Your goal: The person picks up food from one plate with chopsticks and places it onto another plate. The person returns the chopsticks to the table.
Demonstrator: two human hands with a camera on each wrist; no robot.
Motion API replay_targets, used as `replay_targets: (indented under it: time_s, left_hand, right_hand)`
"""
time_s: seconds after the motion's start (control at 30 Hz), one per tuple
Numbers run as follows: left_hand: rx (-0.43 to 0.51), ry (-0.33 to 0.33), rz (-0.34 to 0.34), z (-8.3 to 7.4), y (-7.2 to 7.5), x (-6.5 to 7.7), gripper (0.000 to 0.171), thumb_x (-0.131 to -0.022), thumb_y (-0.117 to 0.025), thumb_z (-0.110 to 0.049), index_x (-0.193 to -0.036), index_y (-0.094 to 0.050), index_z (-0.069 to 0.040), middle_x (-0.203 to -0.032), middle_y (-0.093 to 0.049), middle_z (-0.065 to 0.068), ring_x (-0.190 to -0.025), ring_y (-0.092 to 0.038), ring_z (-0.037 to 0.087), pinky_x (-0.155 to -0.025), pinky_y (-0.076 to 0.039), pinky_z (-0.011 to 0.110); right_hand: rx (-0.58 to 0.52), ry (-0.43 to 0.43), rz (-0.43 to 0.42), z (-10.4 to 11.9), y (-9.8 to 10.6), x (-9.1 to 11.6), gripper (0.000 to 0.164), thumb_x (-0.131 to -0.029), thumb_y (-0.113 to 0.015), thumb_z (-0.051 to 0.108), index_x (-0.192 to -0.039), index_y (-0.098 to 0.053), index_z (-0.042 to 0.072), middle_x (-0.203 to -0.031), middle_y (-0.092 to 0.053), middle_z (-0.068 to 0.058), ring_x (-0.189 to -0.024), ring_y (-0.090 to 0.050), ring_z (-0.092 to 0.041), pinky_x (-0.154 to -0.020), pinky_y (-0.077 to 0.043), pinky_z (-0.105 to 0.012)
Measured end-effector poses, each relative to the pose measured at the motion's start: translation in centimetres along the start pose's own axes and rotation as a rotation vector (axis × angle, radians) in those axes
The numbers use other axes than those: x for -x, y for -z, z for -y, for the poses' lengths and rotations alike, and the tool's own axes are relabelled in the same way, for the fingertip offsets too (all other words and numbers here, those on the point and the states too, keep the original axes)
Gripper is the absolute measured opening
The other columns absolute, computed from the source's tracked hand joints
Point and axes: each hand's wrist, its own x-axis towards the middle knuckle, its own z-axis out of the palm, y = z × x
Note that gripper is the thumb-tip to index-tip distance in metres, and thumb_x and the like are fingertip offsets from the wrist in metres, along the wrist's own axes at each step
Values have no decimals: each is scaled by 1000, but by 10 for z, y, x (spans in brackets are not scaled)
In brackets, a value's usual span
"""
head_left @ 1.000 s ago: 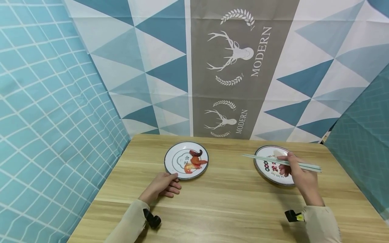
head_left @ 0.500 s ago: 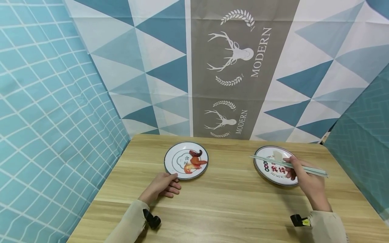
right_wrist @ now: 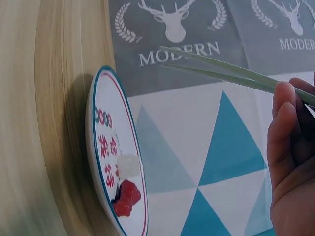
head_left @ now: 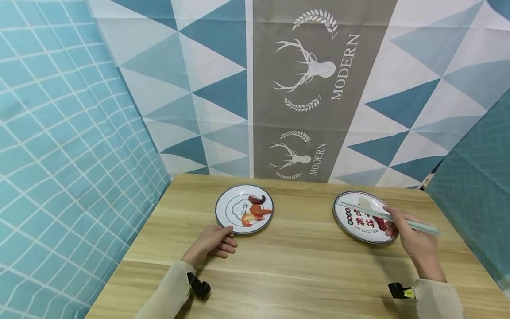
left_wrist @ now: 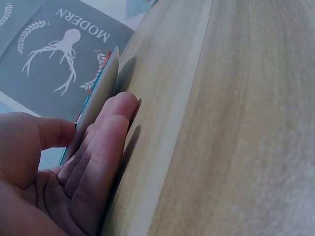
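Observation:
My left hand (head_left: 215, 241) pinches the near rim of the left plate (head_left: 229, 212), thumb on top and fingers below. On that plate lie a shrimp-like piece (head_left: 249, 219), an orange-red piece (head_left: 259, 210) and a dark red curled piece (head_left: 256, 200). My right hand (head_left: 420, 246) holds a pair of pale green chopsticks (head_left: 424, 227) over the right plate (head_left: 346, 226). Their tips stand slightly apart with nothing between them in the right wrist view. A whitish piece (right_wrist: 128, 166) and a red piece (right_wrist: 129, 194) lie on the right plate, the red one partly hidden by my fingers in the head view.
Both plates stand towards the back of a wooden table (head_left: 279, 274). A patterned cloth (head_left: 219, 88) hangs right behind the table, and a blue checked cloth (head_left: 59, 155) lines the left side. Bare wood lies between the plates.
My right hand has moved to the right and slightly nearer with the chopsticks, uncovering more of the right plate and its red piece. The left hand keeps its place at the left plate.

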Motion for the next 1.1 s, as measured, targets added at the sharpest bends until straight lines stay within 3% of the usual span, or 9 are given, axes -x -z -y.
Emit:
replay_targets:
  time_s: [0.17, 0.4, 0.67, 0.87, 1.1]
  left_hand:
    - [-11, 0, -8, -3, 0, 1, 41, -108, -51, -37, -110, -63, 2, -89, -77, 9, -69, -74, 13, -57, -62, 29]
    - [-15, 3, -20, -5, 0, 2, 40, -108, -51, -37, -110, -63, 2, -89, -77, 9, -70, -74, 14, -57, -62, 29]
    - [-12, 6, -14, -5, -2, 1, 41, -108, -51, -37, -110, -63, 2, -90, -77, 9, -70, -75, 14, -58, -62, 29]
    - [-11, 9, -18, -4, -2, 1, 41, -108, -51, -36, -110, -64, 2, -88, -77, 8, -69, -74, 13, -57, -62, 28]
    - [-7, 8, -21, -1, -3, 1, 41, -108, -51, -37, -109, -64, 2, -87, -77, 8, -68, -74, 13, -56, -62, 28]
  right_hand:
    - [9, -17, -24, -8, 7, -2, 35, -107, -55, 17, -122, -69, -11, -65, -65, 8, -57, -60, -4, -54, -51, -14]
    - [62, -52, 12, -14, 16, -5, 44, -109, -52, 26, -125, -67, -12, -66, -66, 3, -59, -60, -7, -55, -51, -16]
    - [18, -28, -26, -24, 25, -3, 35, -107, -56, 19, -129, -67, -6, -67, -67, 7, -58, -60, -2, -53, -51, -14]
    - [19, -53, -79, -28, 32, 0, 35, -104, -62, 15, -129, -66, -9, -69, -67, 18, -57, -61, 1, -50, -51, -15]
    - [48, -56, -52, -36, 43, 8, 35, -104, -61, 15, -129, -66, -9, -68, -68, 19, -56, -63, -1, -49, -52, -16]
